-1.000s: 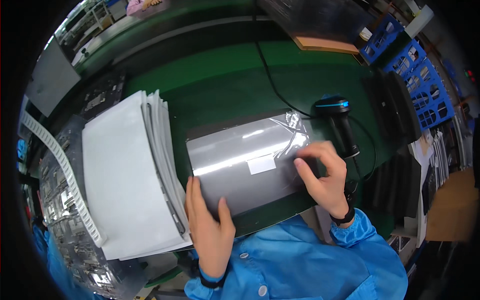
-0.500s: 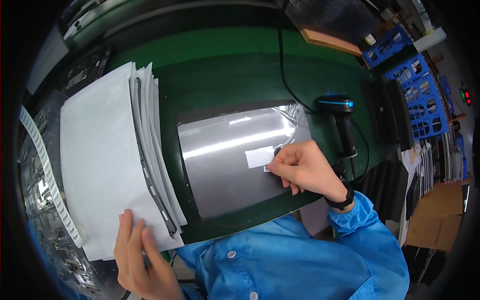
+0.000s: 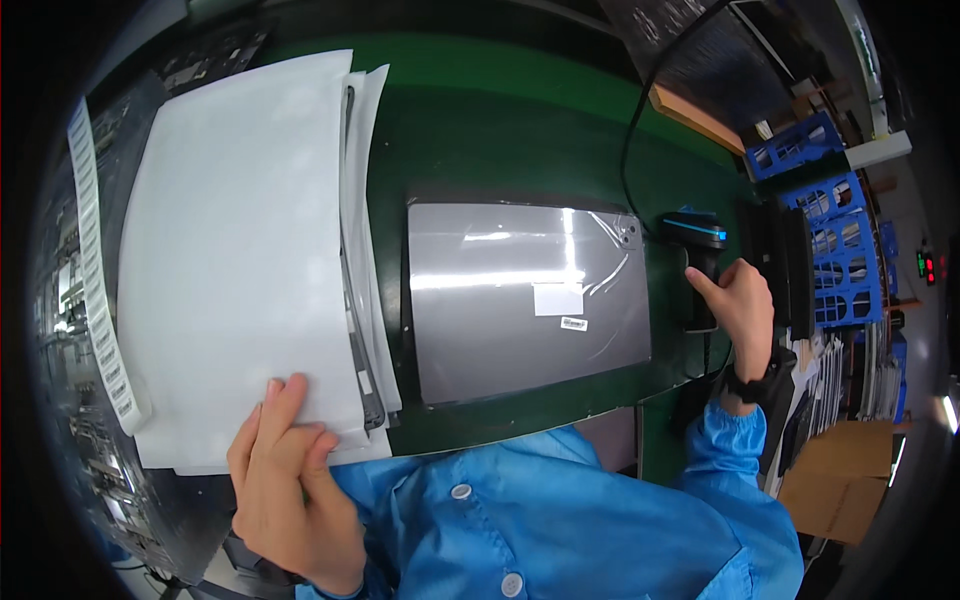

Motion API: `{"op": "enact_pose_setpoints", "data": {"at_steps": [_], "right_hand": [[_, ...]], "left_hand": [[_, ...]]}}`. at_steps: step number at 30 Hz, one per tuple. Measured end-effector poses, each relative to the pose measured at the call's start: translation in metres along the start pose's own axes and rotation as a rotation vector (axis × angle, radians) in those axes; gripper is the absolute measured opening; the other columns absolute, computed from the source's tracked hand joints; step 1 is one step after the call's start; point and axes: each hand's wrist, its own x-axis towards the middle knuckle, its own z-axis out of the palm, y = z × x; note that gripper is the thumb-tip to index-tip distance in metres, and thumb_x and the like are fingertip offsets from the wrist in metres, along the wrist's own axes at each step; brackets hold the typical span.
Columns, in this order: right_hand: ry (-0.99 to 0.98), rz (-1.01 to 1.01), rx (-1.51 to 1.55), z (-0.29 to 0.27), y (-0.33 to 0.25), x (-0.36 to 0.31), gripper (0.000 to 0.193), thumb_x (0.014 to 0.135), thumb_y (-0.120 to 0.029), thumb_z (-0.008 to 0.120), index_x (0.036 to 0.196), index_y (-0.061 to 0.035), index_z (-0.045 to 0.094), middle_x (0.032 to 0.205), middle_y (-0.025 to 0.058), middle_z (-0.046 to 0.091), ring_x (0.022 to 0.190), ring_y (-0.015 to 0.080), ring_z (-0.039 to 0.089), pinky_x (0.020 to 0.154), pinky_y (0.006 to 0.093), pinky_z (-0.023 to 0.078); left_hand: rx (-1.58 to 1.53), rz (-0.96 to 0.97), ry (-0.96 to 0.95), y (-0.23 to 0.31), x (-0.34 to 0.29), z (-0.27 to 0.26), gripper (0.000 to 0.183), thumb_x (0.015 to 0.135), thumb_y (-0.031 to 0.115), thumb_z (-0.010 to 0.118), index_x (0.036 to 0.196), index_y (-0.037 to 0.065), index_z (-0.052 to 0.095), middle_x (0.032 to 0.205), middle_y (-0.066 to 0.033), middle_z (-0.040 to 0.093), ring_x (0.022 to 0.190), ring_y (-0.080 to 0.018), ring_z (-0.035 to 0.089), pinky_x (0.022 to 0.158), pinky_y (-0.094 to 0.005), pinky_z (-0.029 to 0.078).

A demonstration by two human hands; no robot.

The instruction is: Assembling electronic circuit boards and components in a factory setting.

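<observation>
My right hand (image 3: 738,305) is at the black barcode scanner (image 3: 694,230), thumb across its handle and the other fingers curled beside it. A grey tablet (image 3: 500,340) lies back side up under clear film, camera at its upper right corner. On it are a white rectangular label (image 3: 558,298) and, just below, a small barcode sticker (image 3: 574,323), slightly tilted. At the left, my left hand (image 3: 295,490) rests its fingertips on the lower edge of a stack of white sleeves (image 3: 245,250), fingers apart. A dark device edge (image 3: 352,330) shows between the sleeves.
The work surface is a green mat (image 3: 480,140). A strip of barcode stickers (image 3: 97,270) runs along the stack's left side. The scanner's cable (image 3: 628,150) curves up behind it. Blue plastic racks (image 3: 845,250) and a cardboard box (image 3: 840,480) stand at the right.
My right hand has left the small sticker, which stays on the tablet, and moved right to the scanner. My left hand stays at the stack. The whole view has shifted.
</observation>
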Motion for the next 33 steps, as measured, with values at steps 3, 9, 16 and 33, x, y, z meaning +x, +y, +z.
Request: {"op": "enact_pose_setpoints", "data": {"at_steps": [3, 9, 16, 33], "right_hand": [[-0.394, 0.087, 0.665, 0.026, 0.005, 0.029, 0.030, 0.084, -0.024, 0.079, 0.081, 0.0013, 0.064, 0.063, 0.0103, 0.064, 0.055, 0.0209, 0.064, 0.053, 0.0340, 0.049], [-0.865, -0.159, 0.997, -0.037, -0.042, -0.039, 0.033, 0.080, -0.005, 0.077, 0.112, 0.0003, 0.067, 0.086, 0.0044, 0.070, 0.062, 0.0104, 0.062, 0.057, 0.0278, 0.052], [-0.963, -0.350, 0.847, -0.033, -0.052, -0.057, 0.044, 0.078, 0.004, 0.075, 0.120, 0.0018, 0.064, 0.091, 0.0056, 0.071, 0.082, 0.0136, 0.064, 0.076, 0.0309, 0.053], [-1.069, -0.451, 1.150, -0.016, -0.132, 0.004, 0.023, 0.084, 0.003, 0.070, 0.105, 0.0055, 0.062, 0.078, 0.0086, 0.065, 0.053, 0.0118, 0.057, 0.048, 0.0263, 0.047]], "left_hand": [[0.033, 0.083, 0.033, 0.003, 0.003, 0.001, 0.010, 0.083, -0.005, 0.070, 0.090, -0.003, 0.063, 0.126, -0.0176, 0.071, 0.121, -0.0372, 0.066, 0.103, -0.0418, 0.051], [0.004, 0.137, -0.089, -0.008, 0.001, -0.031, 0.023, 0.078, -0.003, 0.076, 0.098, -0.005, 0.065, 0.117, -0.0200, 0.073, 0.115, -0.0396, 0.068, 0.102, -0.0467, 0.051], [-0.022, 0.070, 0.098, -0.011, -0.002, -0.014, 0.017, 0.082, -0.006, 0.072, 0.098, -0.007, 0.067, 0.114, -0.0220, 0.072, 0.115, -0.0400, 0.066, 0.097, -0.0454, 0.053], [-0.045, 0.172, 0.234, -0.039, -0.007, -0.043, 0.023, 0.064, -0.014, 0.070, 0.081, 0.000, 0.063, 0.081, -0.0124, 0.060, 0.079, -0.0299, 0.058, 0.067, -0.0371, 0.046]]}}
